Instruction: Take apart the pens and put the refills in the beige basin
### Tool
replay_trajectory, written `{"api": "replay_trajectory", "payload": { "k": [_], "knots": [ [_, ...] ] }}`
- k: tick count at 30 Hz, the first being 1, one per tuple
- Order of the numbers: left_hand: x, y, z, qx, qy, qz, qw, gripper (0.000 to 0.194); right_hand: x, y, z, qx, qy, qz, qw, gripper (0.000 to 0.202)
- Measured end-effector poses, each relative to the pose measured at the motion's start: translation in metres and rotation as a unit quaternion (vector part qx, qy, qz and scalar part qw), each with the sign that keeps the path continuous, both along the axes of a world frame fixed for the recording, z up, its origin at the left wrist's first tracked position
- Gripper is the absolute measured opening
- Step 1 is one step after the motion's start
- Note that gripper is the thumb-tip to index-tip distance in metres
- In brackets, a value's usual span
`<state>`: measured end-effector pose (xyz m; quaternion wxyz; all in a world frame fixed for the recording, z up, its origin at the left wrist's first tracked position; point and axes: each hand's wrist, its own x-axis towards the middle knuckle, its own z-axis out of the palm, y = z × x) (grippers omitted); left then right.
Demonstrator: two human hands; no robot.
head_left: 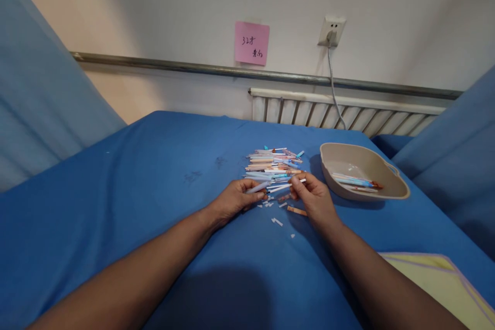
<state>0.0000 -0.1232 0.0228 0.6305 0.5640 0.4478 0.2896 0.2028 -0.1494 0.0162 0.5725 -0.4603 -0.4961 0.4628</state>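
My left hand point(234, 199) is closed around a pale pen barrel point(258, 187), its end pointing up and right. Between the fingertips of my right hand point(316, 200) is a thin white pen refill point(280, 187), whose dark tip lies close to the barrel. Whether the tip touches the barrel, I cannot tell. Just beyond both hands lies a heap of pens and pen parts point(270, 165) in white, pink, orange and light blue. Small white pieces point(277, 221) are scattered below the hands. An orange clip-like strip point(297, 211) rests beside my right hand.
A beige plastic basin point(400, 190) stands on the right with several pens point(356, 181) inside. Blue cloth point(154, 175) covers the table. A yellow cloth point(421, 278) lies at the lower right. Behind are a metal rail point(185, 66), a radiator point(301, 111) and a plugged-in cable point(331, 69).
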Motion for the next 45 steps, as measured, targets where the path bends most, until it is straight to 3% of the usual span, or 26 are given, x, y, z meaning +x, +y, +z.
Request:
{"api": "replay_trajectory", "payload": {
  "k": [7, 13, 18, 24, 33, 38, 45],
  "knots": [
    [0.002, -0.002, 0.000, -0.002, 0.008, 0.013, 1.000, 0.033, -0.004, -0.002, 0.000, -0.011, -0.011, 0.036, 0.999, 0.030],
    [0.002, -0.004, 0.000, 0.014, 0.033, 0.034, 0.999, 0.034, -0.006, -0.002, 0.000, -0.123, 0.015, 0.054, 0.991, 0.036],
    [0.001, -0.005, 0.002, 0.029, 0.027, 0.046, 0.998, 0.037, -0.008, 0.000, -0.007, -0.155, 0.110, 0.049, 0.981, 0.036],
    [-0.004, -0.006, 0.004, 0.007, -0.045, 0.043, 0.998, 0.041, -0.005, 0.002, -0.011, -0.191, 0.213, 0.079, 0.955, 0.032],
    [-0.012, -0.004, 0.007, -0.001, -0.069, 0.033, 0.997, 0.036, 0.007, 0.005, -0.004, -0.125, 0.292, 0.052, 0.947, 0.023],
    [-0.012, -0.003, 0.004, 0.024, -0.022, 0.028, 0.999, 0.037, 0.012, 0.006, -0.001, -0.095, 0.275, 0.028, 0.956, 0.022],
    [-0.011, -0.005, 0.008, 0.063, 0.029, 0.021, 0.997, 0.038, 0.008, 0.002, -0.001, -0.082, 0.249, 0.053, 0.964, 0.023]
  ]
}}
